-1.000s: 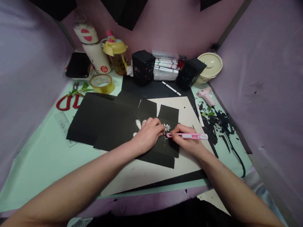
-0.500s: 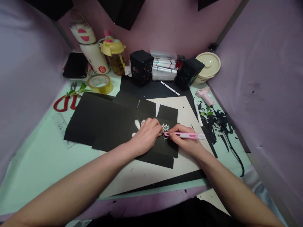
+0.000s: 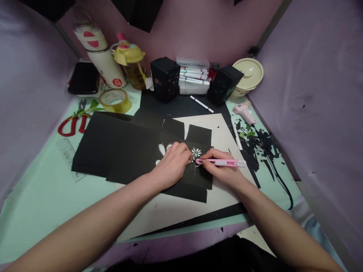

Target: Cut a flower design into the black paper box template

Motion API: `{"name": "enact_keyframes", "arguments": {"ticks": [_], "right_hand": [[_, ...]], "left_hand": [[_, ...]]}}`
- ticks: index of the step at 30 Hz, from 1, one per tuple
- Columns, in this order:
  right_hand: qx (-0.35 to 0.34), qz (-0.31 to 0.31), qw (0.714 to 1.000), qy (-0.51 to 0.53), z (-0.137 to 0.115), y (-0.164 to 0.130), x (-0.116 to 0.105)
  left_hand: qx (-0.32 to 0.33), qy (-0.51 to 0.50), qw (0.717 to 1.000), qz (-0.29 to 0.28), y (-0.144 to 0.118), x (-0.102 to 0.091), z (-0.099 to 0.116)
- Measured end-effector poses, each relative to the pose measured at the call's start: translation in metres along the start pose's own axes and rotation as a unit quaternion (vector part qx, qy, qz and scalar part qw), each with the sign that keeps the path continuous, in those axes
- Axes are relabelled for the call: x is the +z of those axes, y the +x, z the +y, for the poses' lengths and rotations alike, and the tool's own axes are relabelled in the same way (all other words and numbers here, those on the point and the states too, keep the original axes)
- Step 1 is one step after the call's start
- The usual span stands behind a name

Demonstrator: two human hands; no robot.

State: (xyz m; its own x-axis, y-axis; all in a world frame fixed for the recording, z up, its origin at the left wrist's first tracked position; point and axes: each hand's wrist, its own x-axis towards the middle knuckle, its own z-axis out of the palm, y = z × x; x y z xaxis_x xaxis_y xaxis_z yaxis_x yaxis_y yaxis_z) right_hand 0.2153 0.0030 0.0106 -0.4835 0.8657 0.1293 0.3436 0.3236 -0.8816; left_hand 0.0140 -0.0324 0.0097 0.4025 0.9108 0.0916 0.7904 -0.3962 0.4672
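Note:
In my right hand (image 3: pixel 219 164) is a slim pink utility knife (image 3: pixel 224 162), gripped like a pen with its front end down at the black card. My left hand (image 3: pixel 176 162) rests on the black card (image 3: pixel 127 147), fingers curled and pressed together just left of the knife's front; whether they pinch anything is hidden. White petal-shaped openings show in the card: a small flower cut-out (image 3: pixel 196 152) above the knife and larger petals partly under my left hand. Beneath the card lies a pale board (image 3: pixel 218 200).
Around the board are red-handled scissors (image 3: pixel 68 126), a tape roll (image 3: pixel 115 101), a white pen (image 3: pixel 236 134), a pink glue gun (image 3: pixel 245 112) and black paper scraps (image 3: pixel 262 145). Behind stand bottles (image 3: pixel 104 62), two black boxes (image 3: pixel 165 79), markers (image 3: pixel 194 77) and a lidded bowl (image 3: pixel 248 75).
The camera view has shifted slightly, so most things sit a little further left. Both hands keep nearly the same place on the card, the knife still in my right hand.

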Motion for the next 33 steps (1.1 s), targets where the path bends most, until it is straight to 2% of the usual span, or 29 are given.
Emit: {"name": "enact_keyframes", "arguments": {"ticks": [10, 20, 33], "right_hand": [[-0.050, -0.008, 0.998, -0.034, 0.003, -0.003, 0.001], [-0.055, 0.054, 0.996, -0.036, 0.001, -0.026, 0.001], [-0.094, 0.032, 0.994, -0.043, -0.001, -0.023, 0.001]], "left_hand": [[-0.042, 0.009, 0.999, 0.004, 0.003, 0.000, 0.007], [-0.026, -0.002, 1.000, -0.009, 0.002, -0.003, 0.003], [-0.049, 0.000, 0.999, 0.004, 0.005, 0.000, 0.006]]}}
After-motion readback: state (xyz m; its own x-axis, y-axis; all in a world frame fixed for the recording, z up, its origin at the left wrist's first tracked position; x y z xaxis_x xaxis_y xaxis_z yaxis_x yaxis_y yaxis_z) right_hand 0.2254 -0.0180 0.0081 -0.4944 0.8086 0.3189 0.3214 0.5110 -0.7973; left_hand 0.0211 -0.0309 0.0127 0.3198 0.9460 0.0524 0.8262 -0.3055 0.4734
